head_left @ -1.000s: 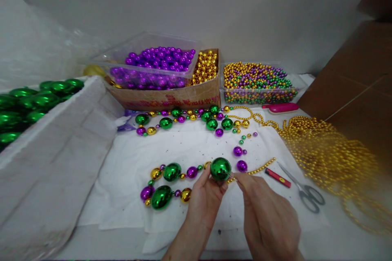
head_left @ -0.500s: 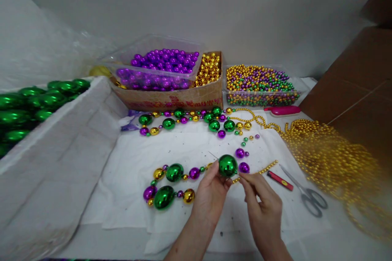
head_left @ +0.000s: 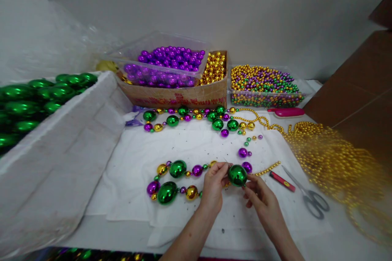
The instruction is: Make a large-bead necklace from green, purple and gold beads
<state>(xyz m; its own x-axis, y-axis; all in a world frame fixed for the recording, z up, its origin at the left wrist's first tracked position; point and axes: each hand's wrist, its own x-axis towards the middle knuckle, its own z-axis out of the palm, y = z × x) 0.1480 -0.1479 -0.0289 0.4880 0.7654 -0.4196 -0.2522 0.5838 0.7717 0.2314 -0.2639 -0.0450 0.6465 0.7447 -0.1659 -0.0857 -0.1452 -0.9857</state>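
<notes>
Over the white cloth, a large shiny green ball bead is held between my two hands. At the bead's left end, my left hand is closed in a pinch, and a thin wire-like piece pokes up by its fingertips. My right hand grips the bead's right side between thumb and fingers. Left of my hands lies a looped strand of green, purple and gold beads. Two loose purple beads rest just behind the green one. A short gold bead chain extends to the right, partly hidden by my hands.
On the right lie a red lighter, scissors and heaped gold bead chain. Another beaded strand lies farther back. Behind it stand a cardboard box and a clear bead tray. A white foam box borders the left.
My left hand has gone from cradling the green bead to pinching at its left end. My right fingers have moved onto the bead's right side. The view has shifted slightly.
</notes>
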